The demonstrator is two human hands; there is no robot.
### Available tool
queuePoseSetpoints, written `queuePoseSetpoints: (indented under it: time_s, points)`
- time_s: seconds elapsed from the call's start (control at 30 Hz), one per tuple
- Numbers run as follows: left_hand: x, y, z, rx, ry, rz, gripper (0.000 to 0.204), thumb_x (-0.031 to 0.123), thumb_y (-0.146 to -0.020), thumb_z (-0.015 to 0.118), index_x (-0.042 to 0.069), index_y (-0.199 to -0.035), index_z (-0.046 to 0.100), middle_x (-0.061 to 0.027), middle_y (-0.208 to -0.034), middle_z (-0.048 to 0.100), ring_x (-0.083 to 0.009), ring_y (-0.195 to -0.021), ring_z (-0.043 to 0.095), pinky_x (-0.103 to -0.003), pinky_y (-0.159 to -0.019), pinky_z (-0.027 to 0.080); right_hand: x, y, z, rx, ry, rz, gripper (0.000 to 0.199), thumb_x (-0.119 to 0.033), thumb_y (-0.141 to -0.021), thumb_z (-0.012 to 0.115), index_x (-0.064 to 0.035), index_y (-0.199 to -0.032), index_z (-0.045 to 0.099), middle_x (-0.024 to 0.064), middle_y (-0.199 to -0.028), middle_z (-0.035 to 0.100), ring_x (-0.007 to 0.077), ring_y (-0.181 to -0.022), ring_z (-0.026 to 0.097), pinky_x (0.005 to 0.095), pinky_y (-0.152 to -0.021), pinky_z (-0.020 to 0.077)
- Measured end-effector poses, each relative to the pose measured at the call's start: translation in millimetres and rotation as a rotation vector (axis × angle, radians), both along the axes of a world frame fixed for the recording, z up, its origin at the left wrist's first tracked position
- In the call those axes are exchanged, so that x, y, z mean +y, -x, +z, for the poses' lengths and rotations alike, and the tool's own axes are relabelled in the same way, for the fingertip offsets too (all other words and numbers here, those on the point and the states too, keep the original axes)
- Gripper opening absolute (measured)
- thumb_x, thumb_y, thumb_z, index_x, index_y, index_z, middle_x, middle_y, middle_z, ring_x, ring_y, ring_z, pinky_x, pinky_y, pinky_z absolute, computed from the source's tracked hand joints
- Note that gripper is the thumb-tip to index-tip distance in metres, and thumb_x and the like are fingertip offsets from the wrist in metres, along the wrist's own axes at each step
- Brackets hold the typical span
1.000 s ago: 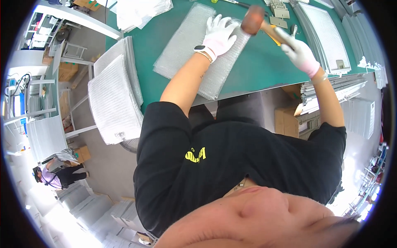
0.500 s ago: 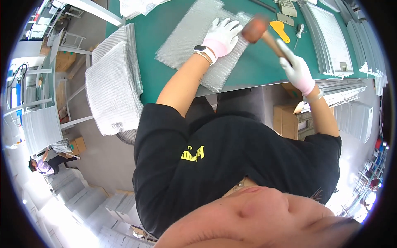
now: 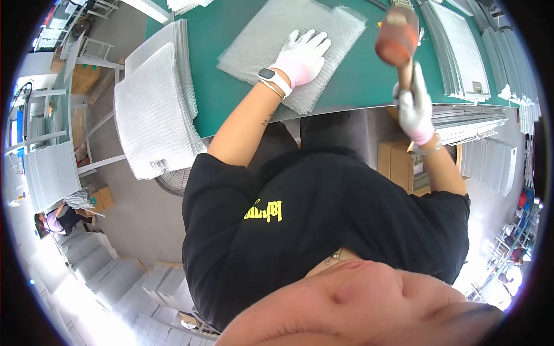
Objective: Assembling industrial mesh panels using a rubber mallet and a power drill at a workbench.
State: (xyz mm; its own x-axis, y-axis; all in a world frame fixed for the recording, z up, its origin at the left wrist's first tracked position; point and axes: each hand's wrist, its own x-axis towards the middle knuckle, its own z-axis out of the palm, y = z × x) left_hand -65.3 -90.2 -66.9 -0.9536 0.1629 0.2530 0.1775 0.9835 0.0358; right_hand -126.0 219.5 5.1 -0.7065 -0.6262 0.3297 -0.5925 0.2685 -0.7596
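Note:
My left hand (image 3: 302, 56), in a white glove with a pink cuff, lies flat with fingers spread on a silvery mesh sheet (image 3: 254, 49). More mesh shows under and beside it, its layers hard to tell apart. To the right, my gloved right hand (image 3: 414, 109) is closed round the wooden handle of a mallet (image 3: 397, 45). The mallet's reddish-brown head is raised above the green table (image 3: 363, 86), tilted and somewhat blurred by motion. It stands apart from the mesh.
Piled mesh sheets (image 3: 156, 109) overhang the table's left end. At the right lies a stack of pale framed panels (image 3: 459, 46), with long metal strips (image 3: 467, 122) below the table edge. A cardboard box (image 3: 395, 164) and a fan (image 3: 172, 181) stand lower. A person (image 3: 57, 220) works far left.
The mallet has swung up and right, away from the mesh, and now hides most of the yellow tool. My left hand has shifted slightly left and nearer, still flat on the mesh.

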Motion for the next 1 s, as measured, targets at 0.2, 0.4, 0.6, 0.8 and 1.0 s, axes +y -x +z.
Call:
queuePoseSetpoints:
  time_s: [0.2,0.4,0.6,0.8,1.0]
  points:
    - [-1,-9,3,-0.049,-0.013,0.028,0.049,0.027,-0.098,0.049,0.009,-0.144,0.047,-0.0095,-0.153,0.043,-0.0301,-0.141,0.039,-0.053,-0.116,0.028,-26,-16,6,0.198,-0.634,0.210,0.057,-0.021,-0.095,0.060,-0.0188,-0.150,0.045,0.0219,-0.093,0.068,0.0383,-0.085,0.068,0.0415,-0.077,0.0544]
    - [4,-5,-8,0.120,-0.104,0.040,0.046,0.026,-0.093,0.056,0.008,-0.135,0.053,-0.0109,-0.144,0.049,-0.0305,-0.137,0.042,-0.053,-0.115,0.028,-8,-24,-28,0.118,-0.414,0.109,0.059,-0.021,-0.095,0.061,-0.0189,-0.151,0.044,0.0215,-0.098,0.069,0.0384,-0.088,0.068,0.0427,-0.079,0.0537]
    - [-11,-22,12,-0.060,-0.159,0.036,0.033,0.026,-0.092,0.056,0.010,-0.120,0.063,-0.0060,-0.130,0.059,-0.0289,-0.129,0.049,-0.053,-0.115,0.029,-23,-37,22,0.161,-0.460,0.136,0.056,-0.014,-0.095,0.061,-0.0100,-0.149,0.046,0.0192,-0.099,0.070,0.0349,-0.088,0.070,0.0402,-0.084,0.0538]
    - [-4,-72,2,0.024,-0.038,0.122,0.045,0.025,-0.096,0.053,0.012,-0.139,0.052,-0.0079,-0.147,0.049,-0.0284,-0.136,0.044,-0.052,-0.115,0.029,5,-78,-44,0.260,-0.048,0.203,0.061,0.000,-0.089,0.061,0.0000,-0.147,0.044,0.0196,-0.101,0.066,0.0299,-0.078,0.067,0.0362,-0.072,0.0551]
    - [-3,-76,-2,0.017,-0.053,0.147,0.045,0.026,-0.096,0.054,0.011,-0.139,0.052,-0.0081,-0.147,0.050,-0.0290,-0.137,0.044,-0.050,-0.115,0.030,-22,-80,-15,0.204,-0.233,0.250,0.057,-0.011,-0.090,0.065,-0.0112,-0.144,0.051,0.0168,-0.090,0.065,0.0350,-0.079,0.067,0.0432,-0.070,0.0542]
